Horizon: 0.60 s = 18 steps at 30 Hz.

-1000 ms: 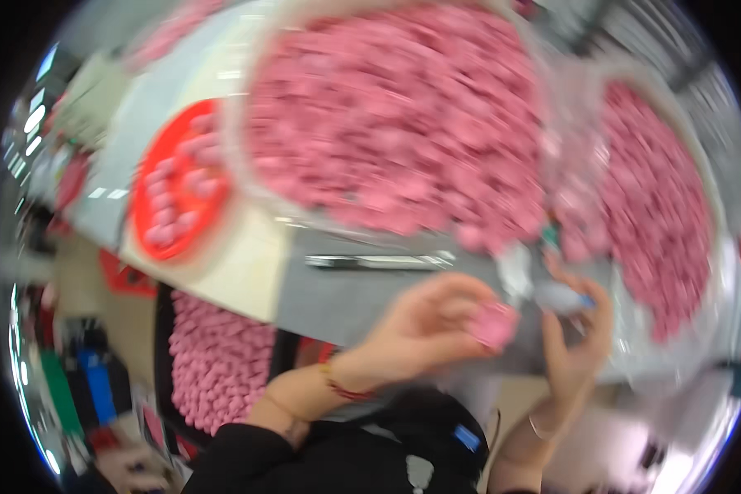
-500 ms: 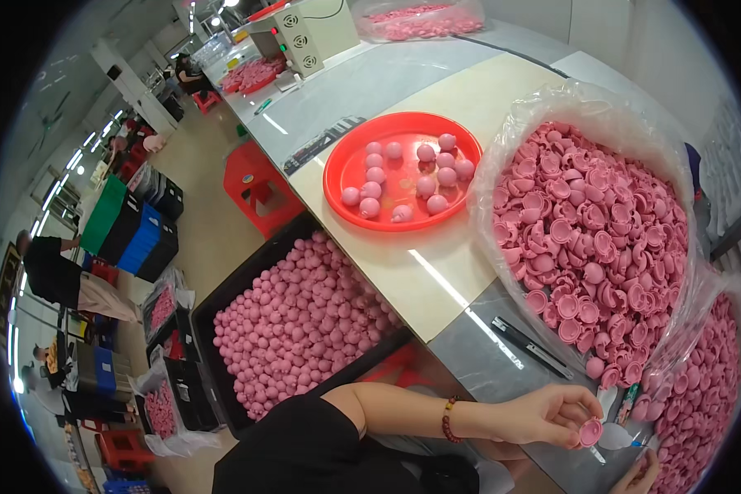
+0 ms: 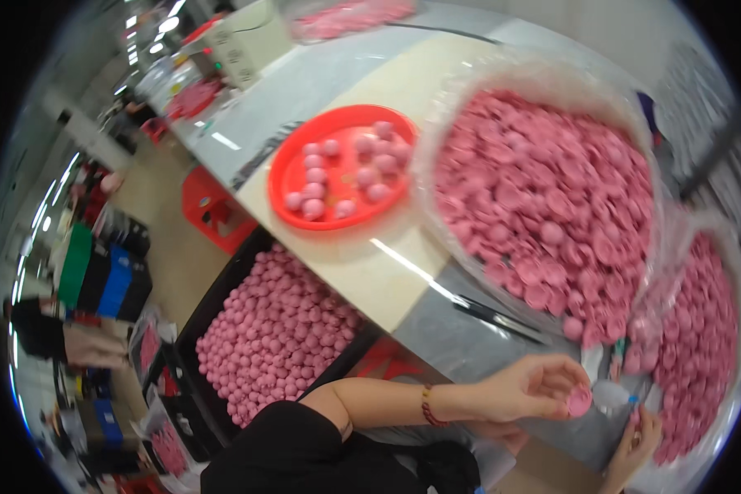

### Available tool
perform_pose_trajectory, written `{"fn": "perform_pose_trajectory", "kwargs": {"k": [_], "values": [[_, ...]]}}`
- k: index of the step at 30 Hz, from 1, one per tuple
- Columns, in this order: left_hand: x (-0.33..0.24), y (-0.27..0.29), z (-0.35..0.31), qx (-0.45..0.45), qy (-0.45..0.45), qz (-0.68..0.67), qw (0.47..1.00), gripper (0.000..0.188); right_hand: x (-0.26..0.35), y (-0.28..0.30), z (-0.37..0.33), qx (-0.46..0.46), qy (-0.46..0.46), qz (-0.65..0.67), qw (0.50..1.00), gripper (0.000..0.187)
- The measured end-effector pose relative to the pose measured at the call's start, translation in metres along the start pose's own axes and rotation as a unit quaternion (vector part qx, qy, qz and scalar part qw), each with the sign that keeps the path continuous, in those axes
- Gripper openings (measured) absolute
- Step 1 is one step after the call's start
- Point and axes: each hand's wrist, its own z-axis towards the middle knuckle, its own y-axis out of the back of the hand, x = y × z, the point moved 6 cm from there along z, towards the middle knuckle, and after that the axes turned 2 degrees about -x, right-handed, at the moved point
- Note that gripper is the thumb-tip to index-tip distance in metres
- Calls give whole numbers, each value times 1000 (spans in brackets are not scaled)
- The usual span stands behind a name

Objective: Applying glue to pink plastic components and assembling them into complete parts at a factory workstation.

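My left hand (image 3: 543, 385) reaches across the grey tabletop, its fingers closed on a pink half-ball shell (image 3: 579, 401) whose hollow side shows. Just right of it is a translucent squeeze bottle (image 3: 609, 397) with a blue tip (image 3: 633, 400); whether a hand supports the bottle I cannot tell. Lower right, my right hand (image 3: 639, 440) is closed near the blue tip, with something small and pinkish at its fingertips, too blurred to name. Beyond both hands, a large clear plastic bag (image 3: 430, 185) stands open, full of pink half shells (image 3: 543, 198).
A second bag of pink pieces (image 3: 696, 354) lies at the right. Further left, a red tray (image 3: 277, 185) carries several pink balls. Below the table edge sits a black crate (image 3: 191, 329) full of pink balls. A black pen-like tool (image 3: 498, 319) lies before the large bag.
The view has shifted, so the table and its things sit further left and higher. My right hand shows more fully, and the left hand still holds the pink shell.
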Motion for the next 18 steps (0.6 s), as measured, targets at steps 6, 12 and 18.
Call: {"fn": "perform_pose_trajectory", "kwargs": {"k": [6,12,18], "values": [[-13,21,-7,-77,1,130,989,40,22,-24,7,22,-6,97,995,25],[-4,12,6,-80,-20,183,980,43,69,7,-27,-95,18,416,904,36],[4,13,-1,-65,8,199,978,46,109,-26,-20,-23,102,411,905,36]]}}
